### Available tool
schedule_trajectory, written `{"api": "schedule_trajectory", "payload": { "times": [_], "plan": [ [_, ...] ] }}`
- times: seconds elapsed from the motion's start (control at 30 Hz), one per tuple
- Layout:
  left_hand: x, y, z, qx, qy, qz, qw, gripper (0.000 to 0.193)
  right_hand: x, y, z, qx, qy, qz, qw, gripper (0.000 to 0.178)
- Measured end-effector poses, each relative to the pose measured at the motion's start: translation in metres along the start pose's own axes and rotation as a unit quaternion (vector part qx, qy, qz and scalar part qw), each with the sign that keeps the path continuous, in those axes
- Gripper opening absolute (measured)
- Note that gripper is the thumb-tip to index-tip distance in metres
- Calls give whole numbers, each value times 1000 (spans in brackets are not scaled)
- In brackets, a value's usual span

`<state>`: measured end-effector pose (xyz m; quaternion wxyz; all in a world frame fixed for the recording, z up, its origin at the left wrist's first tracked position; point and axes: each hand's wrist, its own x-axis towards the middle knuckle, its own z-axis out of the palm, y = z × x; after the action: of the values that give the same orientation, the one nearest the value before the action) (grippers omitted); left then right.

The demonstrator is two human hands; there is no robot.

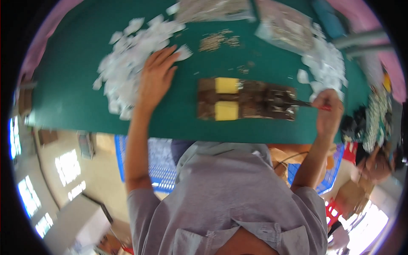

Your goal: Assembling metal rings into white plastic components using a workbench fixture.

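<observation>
My left hand (156,77) lies flat with its fingers spread on a heap of small white packets (125,55) at the left of the green table (72,85). One fingertip touches a single packet (184,52) at the heap's edge. My right hand (329,109) is closed around a thin dark lever with a red tip (307,103). The lever sticks out of the right end of a brown press-like jig (255,101). Two yellow blocks (226,85) sit on the left part of the jig.
A second heap of white packets (325,63) lies behind my right hand. Clear bags of small parts (285,29) and loose brownish parts (216,41) sit at the far edge. Blue crates (158,163) stand under the table. Another person (378,163) is at the right.
</observation>
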<state>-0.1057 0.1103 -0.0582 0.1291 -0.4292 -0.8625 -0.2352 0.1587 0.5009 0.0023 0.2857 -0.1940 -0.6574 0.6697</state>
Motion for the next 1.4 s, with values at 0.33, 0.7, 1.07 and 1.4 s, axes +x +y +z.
{"api": "schedule_trajectory", "payload": {
  "times": [0.33, 0.7, 1.07, 1.4],
  "plan": [
    [33, 0, -2, -76, 18, -89, 993, 21, 79, 36, -14, -481, -150, -18, 864, 30],
    [-7, 134, -25, -138, -141, 106, 975, 33, 64, 10, 75, -330, -292, -113, 890, 15],
    [-7, 142, -5, -36, -116, 106, 987, 36, 8, 30, 154, -258, -426, -156, 853, 13],
    [-8, 118, 6, -242, -57, -61, 967, 70, -6, 22, 148, -255, -372, -176, 875, 13]
  ]
}}
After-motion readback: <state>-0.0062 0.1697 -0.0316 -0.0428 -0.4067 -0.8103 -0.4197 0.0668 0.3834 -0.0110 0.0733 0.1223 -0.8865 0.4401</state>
